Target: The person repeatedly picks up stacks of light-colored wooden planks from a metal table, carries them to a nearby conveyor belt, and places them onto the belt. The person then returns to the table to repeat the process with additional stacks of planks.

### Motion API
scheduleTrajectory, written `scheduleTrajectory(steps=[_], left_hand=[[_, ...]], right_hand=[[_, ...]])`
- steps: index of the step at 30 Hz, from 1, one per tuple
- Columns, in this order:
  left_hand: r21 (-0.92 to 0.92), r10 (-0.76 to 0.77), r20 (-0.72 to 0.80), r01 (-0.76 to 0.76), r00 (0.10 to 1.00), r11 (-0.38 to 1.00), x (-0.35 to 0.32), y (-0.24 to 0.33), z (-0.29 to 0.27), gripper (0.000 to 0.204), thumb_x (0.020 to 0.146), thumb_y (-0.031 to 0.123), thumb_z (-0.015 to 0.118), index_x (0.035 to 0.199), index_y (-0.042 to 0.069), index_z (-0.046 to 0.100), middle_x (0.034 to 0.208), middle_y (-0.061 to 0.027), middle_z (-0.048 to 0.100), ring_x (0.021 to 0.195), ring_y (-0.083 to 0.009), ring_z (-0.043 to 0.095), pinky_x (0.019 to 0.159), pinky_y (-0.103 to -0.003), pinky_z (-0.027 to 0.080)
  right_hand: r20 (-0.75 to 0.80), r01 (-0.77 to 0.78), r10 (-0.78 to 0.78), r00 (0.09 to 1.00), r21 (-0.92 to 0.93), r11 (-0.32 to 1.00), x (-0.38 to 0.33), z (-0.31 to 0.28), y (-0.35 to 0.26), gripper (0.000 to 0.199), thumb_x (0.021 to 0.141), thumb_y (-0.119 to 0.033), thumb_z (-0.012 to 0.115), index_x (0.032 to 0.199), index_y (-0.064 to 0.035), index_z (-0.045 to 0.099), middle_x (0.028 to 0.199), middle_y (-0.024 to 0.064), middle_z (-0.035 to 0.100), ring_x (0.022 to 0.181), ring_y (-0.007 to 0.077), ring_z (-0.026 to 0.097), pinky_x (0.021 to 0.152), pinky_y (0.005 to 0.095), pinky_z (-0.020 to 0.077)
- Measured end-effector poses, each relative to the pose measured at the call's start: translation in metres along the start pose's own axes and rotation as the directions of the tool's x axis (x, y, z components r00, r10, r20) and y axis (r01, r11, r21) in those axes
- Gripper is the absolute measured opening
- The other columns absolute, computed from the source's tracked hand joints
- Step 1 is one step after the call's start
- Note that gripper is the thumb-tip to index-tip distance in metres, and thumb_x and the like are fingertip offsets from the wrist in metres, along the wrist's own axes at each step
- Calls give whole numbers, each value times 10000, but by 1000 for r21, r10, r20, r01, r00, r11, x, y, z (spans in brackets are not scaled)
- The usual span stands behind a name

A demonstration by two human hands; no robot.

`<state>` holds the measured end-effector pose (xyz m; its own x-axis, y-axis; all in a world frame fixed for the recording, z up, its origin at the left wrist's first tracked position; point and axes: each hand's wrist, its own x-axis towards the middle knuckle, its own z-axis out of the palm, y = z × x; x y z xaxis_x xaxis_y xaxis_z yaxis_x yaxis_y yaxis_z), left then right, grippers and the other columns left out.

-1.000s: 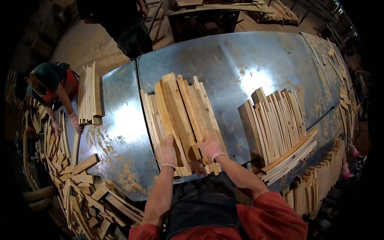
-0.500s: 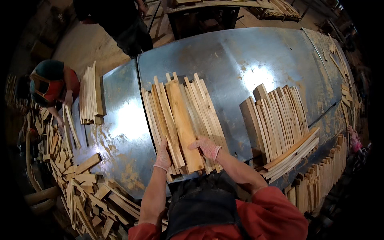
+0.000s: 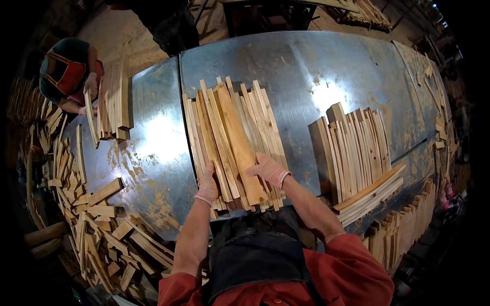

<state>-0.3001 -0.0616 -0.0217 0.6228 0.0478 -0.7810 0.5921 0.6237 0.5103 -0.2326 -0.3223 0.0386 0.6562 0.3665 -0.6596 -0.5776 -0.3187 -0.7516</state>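
A bundle of long wooden strips (image 3: 265, 122) lies side by side on the metal table, pointing away from me. On top rests a wider, orange-toned board (image 3: 237, 135), its near end slightly askew to the right. My left hand (image 3: 206, 184), in a thin pale glove, closes round the left side of the strips near their front ends; some of its fingers are hidden. My right hand (image 3: 269, 171), gloved alike, grips the wide board's right edge, with the thumb over its top face.
To the right stand another row of strips (image 3: 360, 153) and a few curved strips (image 3: 370, 196). Loose offcuts (image 3: 104, 239) heap up at the lower left. A co-worker (image 3: 69, 71) handles strips beside a stack (image 3: 115, 102) at the far left. The metal table (image 3: 286, 66) has dusty patches.
The near end of the wide board has shifted slightly right, with my right hand on it. The co-worker has brought a strip up against the far-left stack. The whole view has tilted a little.
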Motion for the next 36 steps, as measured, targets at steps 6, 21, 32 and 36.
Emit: scheduleTrajectory(steps=[6, 21, 32, 36], left_hand=[[-13, 24, -48, -25, 999, 1000, -13, 0, 23, 678, 1060, 536, 691, 1550, 88, 555, 1458, -137, 653, 1271, -321, 659, 1068, -504, 580], [46, -24, -89, 28, 996, 999, -23, 20, 1, 460, 1128, 365, 521, 1386, 9, 657, 1276, -141, 738, 1123, -301, 709, 993, -445, 586], [-60, -26, -69, 21, 997, 998, -44, -11, -31, 450, 1100, 355, 599, 1421, 43, 636, 1294, -140, 729, 1126, -333, 708, 979, -523, 591], [-66, -2, -4, 2, 1000, 998, -56, -18, -63, 501, 1098, 416, 647, 1448, 58, 627, 1306, -126, 718, 1151, -320, 691, 985, -521, 597]], right_hand=[[-153, -56, 2, 988, -348, 936, -10, 17, -25, 528, 815, -246, 836, 1249, 0, 664, 1131, 265, 759, 1069, 410, 738, 962, 436, 587], [-173, -25, -88, 981, -561, 828, -22, 56, -36, 703, 872, -398, 793, 1376, 42, 578, 1220, 325, 732, 1180, 490, 698, 1020, 499, 578], [-329, -56, -148, 933, -536, 842, -17, 104, -12, 964, 918, -556, 757, 1606, 30, 420, 1507, 341, 574, 1421, 447, 561, 1186, 489, 474], [-421, -38, -231, 877, -541, 840, -6, 127, -4, 1044, 876, -591, 797, 1597, 56, 408, 1461, 362, 598, 1386, 457, 588, 1168, 492, 485]])
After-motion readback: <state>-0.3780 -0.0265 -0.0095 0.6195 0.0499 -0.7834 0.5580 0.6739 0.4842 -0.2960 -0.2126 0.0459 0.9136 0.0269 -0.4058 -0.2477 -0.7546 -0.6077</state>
